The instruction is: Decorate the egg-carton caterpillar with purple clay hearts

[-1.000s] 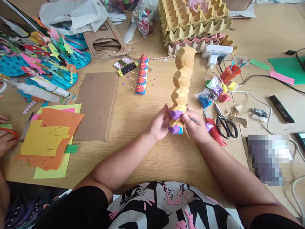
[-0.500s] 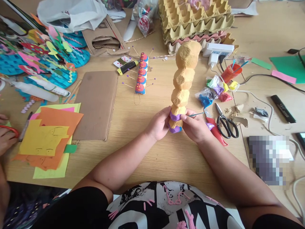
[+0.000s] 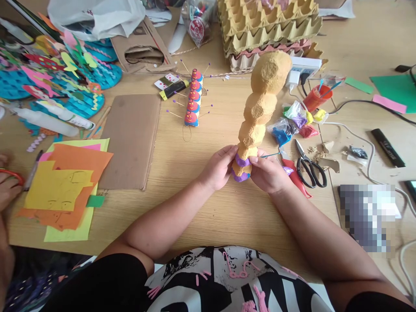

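While the lower end is gripped from both sides, a long, knobbly, ochre-yellow strip of moulded cardboard (image 3: 260,108) is being held up over the pale wooden tabletop (image 3: 182,216), its wide far end tilted away and to the right. By the left hand (image 3: 217,169) the near left edge is pinched, thumb on top, the fingers curled in close. By the right hand (image 3: 271,173), almost closed, the opposite edge is clasped, and a thin blue-grey stick (image 3: 270,155) is seen poking out past the fingers; how it is held there cannot be told. The two nearest bumps are partly coated in smooth purple clay (image 3: 241,177), and a blue patch (image 3: 249,176) is shown at the end, right beside the right fingers.

Just right of that hand, black-handled metal scissors (image 3: 310,169) are seen lying open beside a flat red packet (image 3: 297,180). Farther off, a red-and-blue bumpy strip with yellow smiling faces (image 3: 194,96) is flanked by purple-tipped sticks (image 3: 175,114). Over at the far left, red-handled scissors (image 3: 11,175) are held in a co-worker's hand (image 3: 9,190), near stacked yellow and orange paper sheets (image 3: 61,186).
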Demonstrator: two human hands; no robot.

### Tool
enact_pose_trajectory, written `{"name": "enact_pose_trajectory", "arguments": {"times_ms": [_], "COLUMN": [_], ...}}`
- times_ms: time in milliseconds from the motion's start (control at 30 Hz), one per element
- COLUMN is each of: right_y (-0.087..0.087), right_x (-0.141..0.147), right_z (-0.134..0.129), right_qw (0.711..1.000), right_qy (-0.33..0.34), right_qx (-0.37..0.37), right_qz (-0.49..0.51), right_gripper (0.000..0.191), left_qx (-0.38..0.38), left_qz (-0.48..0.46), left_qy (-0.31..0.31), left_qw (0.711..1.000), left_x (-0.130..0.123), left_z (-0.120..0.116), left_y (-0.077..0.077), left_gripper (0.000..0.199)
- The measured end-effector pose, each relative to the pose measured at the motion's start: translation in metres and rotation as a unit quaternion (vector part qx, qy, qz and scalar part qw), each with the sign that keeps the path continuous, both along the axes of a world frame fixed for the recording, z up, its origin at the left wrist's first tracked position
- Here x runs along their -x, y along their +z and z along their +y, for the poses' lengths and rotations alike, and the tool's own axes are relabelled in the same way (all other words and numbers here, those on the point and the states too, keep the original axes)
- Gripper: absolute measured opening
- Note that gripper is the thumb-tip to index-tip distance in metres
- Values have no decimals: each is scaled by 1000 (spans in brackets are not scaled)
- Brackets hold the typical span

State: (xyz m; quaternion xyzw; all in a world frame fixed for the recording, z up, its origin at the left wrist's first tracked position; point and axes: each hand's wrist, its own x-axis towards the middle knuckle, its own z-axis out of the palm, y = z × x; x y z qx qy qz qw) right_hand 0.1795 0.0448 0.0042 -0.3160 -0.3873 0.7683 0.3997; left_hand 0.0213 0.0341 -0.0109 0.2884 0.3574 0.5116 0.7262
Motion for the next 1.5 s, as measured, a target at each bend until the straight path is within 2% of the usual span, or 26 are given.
{"name": "enact_pose_trajectory", "arguments": {"times_ms": [400, 667, 900, 1167, 1500], "right_y": [-1, 4, 1, 2, 5], "right_x": [0, -4, -5, -6, 0], "right_z": [1, 5, 4, 7, 3], "right_qw": [999, 1000, 1000, 1000, 1000], "right_qy": [-36, 8, 9, 24, 21], "right_qx": [3, -18, -6, 0, -17], "right_qz": [-19, -15, -14, 11, -7], "right_gripper": [45, 39, 38, 40, 41], "left_qx": [-8, 11, 2, 13, 12], "left_qz": [6, -2, 16, -16, -31], "left_qy": [5, 5, 2, 1, 1], "left_qw": [1000, 1000, 1000, 1000, 999], "left_x": [-3, -2, -2, -2, -2], "left_z": [-2, -2, -3, -2, -2], "left_y": [3, -2, -3, -2, -11], "left_gripper": [61, 55, 57, 54, 48]}}
